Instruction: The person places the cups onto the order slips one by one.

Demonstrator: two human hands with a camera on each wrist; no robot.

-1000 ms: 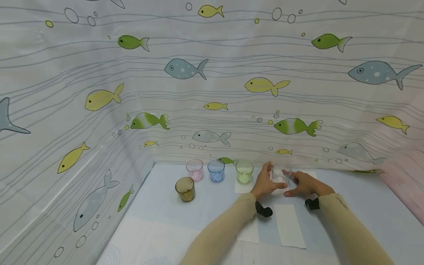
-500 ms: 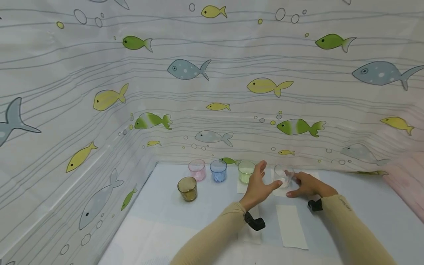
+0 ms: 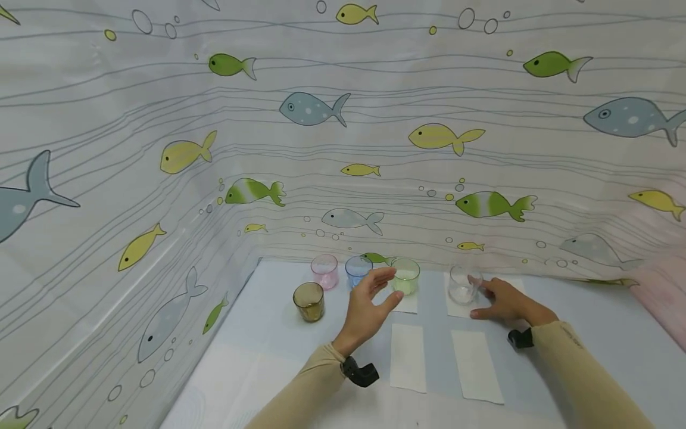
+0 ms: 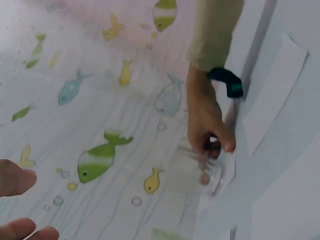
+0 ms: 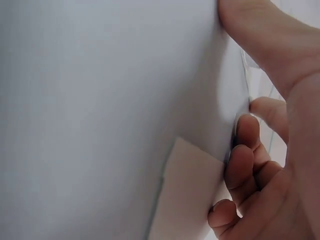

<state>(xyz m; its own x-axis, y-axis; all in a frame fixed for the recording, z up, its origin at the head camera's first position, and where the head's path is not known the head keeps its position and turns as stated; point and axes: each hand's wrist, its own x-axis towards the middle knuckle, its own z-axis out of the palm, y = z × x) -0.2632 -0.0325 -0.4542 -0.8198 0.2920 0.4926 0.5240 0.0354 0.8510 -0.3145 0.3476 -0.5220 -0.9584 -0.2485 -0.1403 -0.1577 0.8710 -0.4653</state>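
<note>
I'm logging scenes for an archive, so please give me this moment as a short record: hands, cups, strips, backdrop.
left hand: holds nothing; thumb and fingers apart
right hand: at the round, see-through colourless cup; grip unclear
back row, person's left to right: round, see-through pink cup, blue cup, green cup, colourless cup
nearer than pink cup: round, see-through brown cup
strips: two flat white rectangular strips nearer the person than the green and colourless cups
backdrop: white fish-printed sheet

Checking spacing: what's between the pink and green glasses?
The blue glass, partly hidden by the left hand; the head view shows it.
</note>
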